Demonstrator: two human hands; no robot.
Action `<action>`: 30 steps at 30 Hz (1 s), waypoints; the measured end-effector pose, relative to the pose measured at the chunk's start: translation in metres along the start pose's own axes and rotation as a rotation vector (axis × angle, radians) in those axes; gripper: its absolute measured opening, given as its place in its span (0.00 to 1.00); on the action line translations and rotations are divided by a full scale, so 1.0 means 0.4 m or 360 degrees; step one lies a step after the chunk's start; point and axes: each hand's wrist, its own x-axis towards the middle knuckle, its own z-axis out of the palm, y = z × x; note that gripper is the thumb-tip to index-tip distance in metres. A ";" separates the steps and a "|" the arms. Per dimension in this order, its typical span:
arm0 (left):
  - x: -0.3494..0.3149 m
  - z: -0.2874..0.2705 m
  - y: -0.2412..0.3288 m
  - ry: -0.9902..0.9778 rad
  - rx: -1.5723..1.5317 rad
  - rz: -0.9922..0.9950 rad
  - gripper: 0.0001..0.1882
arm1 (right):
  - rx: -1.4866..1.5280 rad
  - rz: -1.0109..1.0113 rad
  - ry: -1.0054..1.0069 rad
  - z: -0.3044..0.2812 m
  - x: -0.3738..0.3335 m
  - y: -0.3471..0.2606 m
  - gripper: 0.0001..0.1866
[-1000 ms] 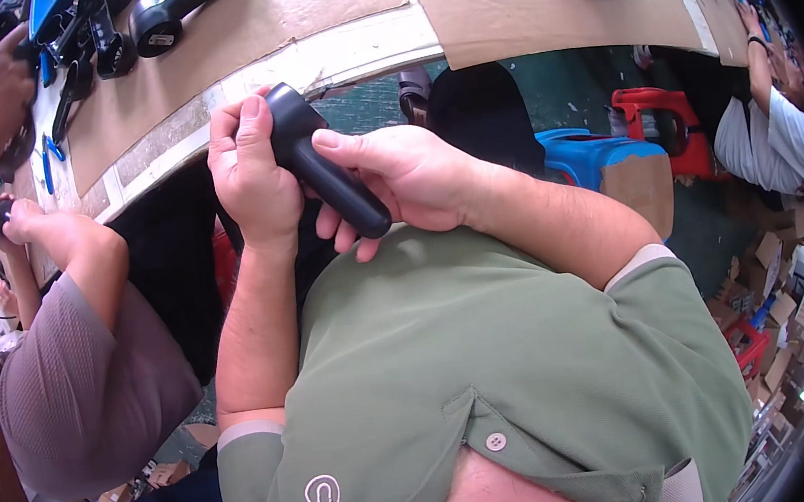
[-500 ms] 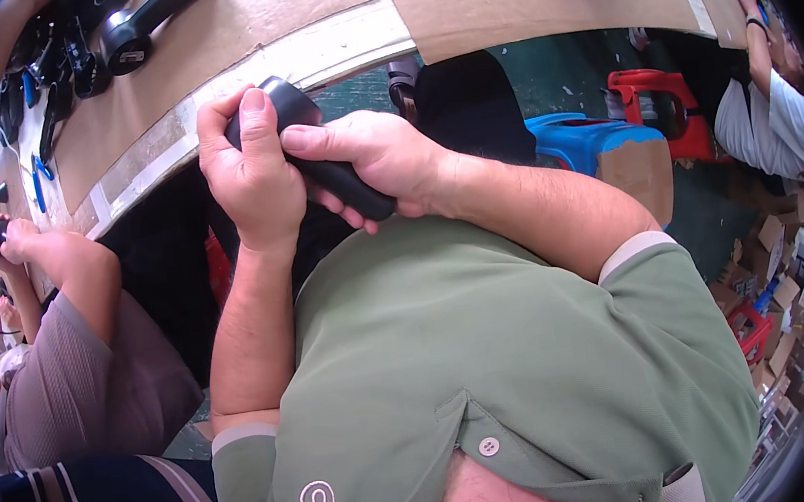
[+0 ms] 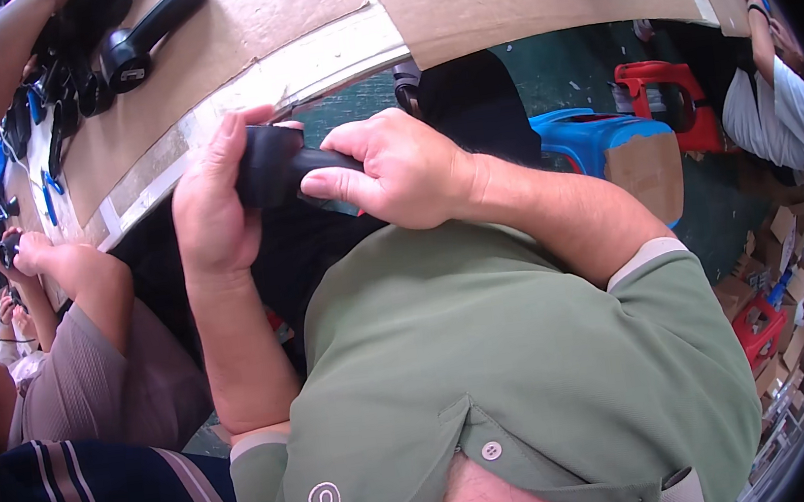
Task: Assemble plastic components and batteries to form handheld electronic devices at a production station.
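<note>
Lying sideways btwn both hands, near the table edge: blk handheld device point(image 3: 271, 163). L hand point(image 3: 211, 208) curls round its wide head; R hand point(image 3: 418, 172) clasps the handle, thumb on the near side. Ahead, cardboard-covered table point(image 3: 453, 2) w/ similar blk unit point(image 3: 156, 28) up L. Blue stool point(image 3: 587, 138) & red stool point(image 3: 703, 122) off R.

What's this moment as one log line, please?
left hand: holds wide end of black device | right hand: grips its handle | cardboard-covered table: ahead
</note>
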 end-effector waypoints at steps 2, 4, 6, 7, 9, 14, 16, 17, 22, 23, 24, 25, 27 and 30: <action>0.000 -0.010 -0.010 -0.0082 0.0045 -0.0084 0.15 | 0.0104 0.0102 -0.0061 -0.006 -0.001 -0.007 0.13; -0.005 -0.021 -0.021 -0.0119 0.0069 -0.0132 0.15 | 0.0160 0.0156 -0.0096 -0.007 0.000 -0.004 0.13; -0.010 -0.036 -0.033 -0.0168 0.0106 -0.0112 0.17 | 0.0242 0.0252 -0.0173 -0.013 0.004 0.007 0.13; -0.012 -0.042 -0.038 -0.0194 0.0126 -0.0102 0.18 | 0.0283 0.0300 -0.0210 -0.017 0.006 0.013 0.13; -0.017 -0.045 -0.050 -0.0221 0.0154 -0.0093 0.20 | 0.0330 0.0345 -0.0243 -0.025 0.009 0.019 0.14; -0.031 -0.008 -0.083 -0.0373 -0.0025 0.0571 0.29 | 0.0459 0.0542 -0.0568 -0.057 0.020 0.019 0.13; -0.038 -0.017 -0.083 -0.0400 0.0258 0.0666 0.34 | 0.0020 -0.0037 -0.0115 -0.022 0.010 0.061 0.14; -0.038 -0.023 -0.082 -0.0412 0.0399 0.0714 0.37 | -0.0201 -0.0327 0.0112 -0.007 0.008 0.075 0.16; -0.032 -0.044 -0.111 -0.0395 0.0669 0.0819 0.42 | -0.0545 -0.0511 0.0364 0.013 -0.010 0.073 0.22; -0.032 -0.049 -0.119 -0.0391 0.0710 0.0836 0.43 | -0.0588 -0.0473 0.0375 0.015 -0.013 0.072 0.24; -0.031 -0.051 -0.124 -0.0388 0.0708 0.0834 0.43 | -0.0588 -0.0471 0.0371 0.014 -0.013 0.074 0.24; -0.030 -0.053 -0.130 -0.0390 0.0732 0.0857 0.42 | -0.0576 -0.0438 0.0320 0.011 -0.011 0.079 0.23; -0.029 -0.056 -0.143 -0.0399 0.0779 0.0900 0.42 | -0.0553 -0.0367 0.0222 0.001 -0.004 0.091 0.20; -0.030 -0.063 -0.181 -0.0396 0.0743 0.0862 0.42 | -0.0512 -0.0148 -0.0051 -0.032 0.023 0.084 0.18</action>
